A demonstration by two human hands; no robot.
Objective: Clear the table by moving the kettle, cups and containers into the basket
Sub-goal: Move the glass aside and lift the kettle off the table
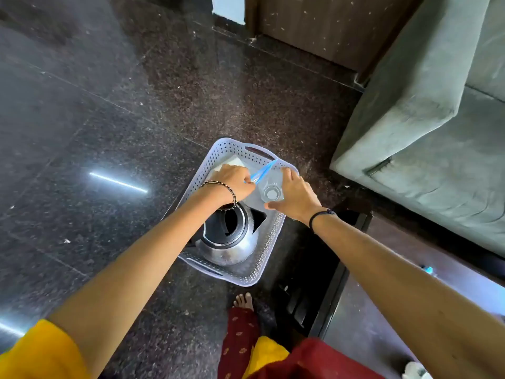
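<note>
A clear plastic container [270, 191] with a blue lid [263, 170] is being lowered into the far half of a pale, perforated plastic basket [269, 258], so the step in hand is judged to be the setting-down of one container. It is held between both hands. The left hand [236, 181] is curled at its left edge, the fingers closed on what looks to be the blue lid's rim. The right hand [293, 195] is spread round its right side, with the thumb on the near side and the fingers reaching over the far side. Whether the container already rests on the basket floor cannot be told. Nearer than both hands, just under the left wrist, a rounded stainless-steel kettle [232, 247] with a dark open mouth is already lodged in the basket's near half. Beyond the left hand's knuckles a flat white item [232, 161] is seen in the far corner, partly hidden. The basket stands on a dark speckled stone floor [109, 132]. To the right of the right forearm the dark-framed table [363, 340] is seen, with a small blue object [427, 269] on it, and beyond that a grey-green upholstered sofa [423, 119]. For the next move, the container would need to be settled level beside the kettle, both grips loosened, and the hands drawn back toward the table for whatever is left there.
</note>
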